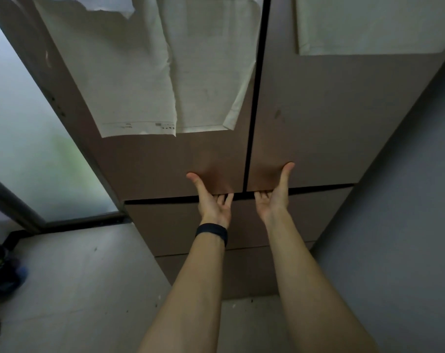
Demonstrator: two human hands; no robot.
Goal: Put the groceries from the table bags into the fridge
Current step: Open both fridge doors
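Left grip (213,200): fingers curled under the lower edge of the left fridge door (165,159), thumb flat on its face, clamped on that edge. Right grip (272,197): hooked the same way under the right fridge door (318,138), thumb up on the panel. Both doors are closed, with a dark seam between them. Black wristband (212,231): on the left wrist. Drawer front (170,225): directly below the doors. Paper sheets (140,85): on both doors. Frosted glass panel (25,149): left of the fridge. Grey floor (76,289): beneath.

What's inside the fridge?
Hidden: the left door and right door are closed. Only papers on their fronts show; the left hand and right hand hook underneath.
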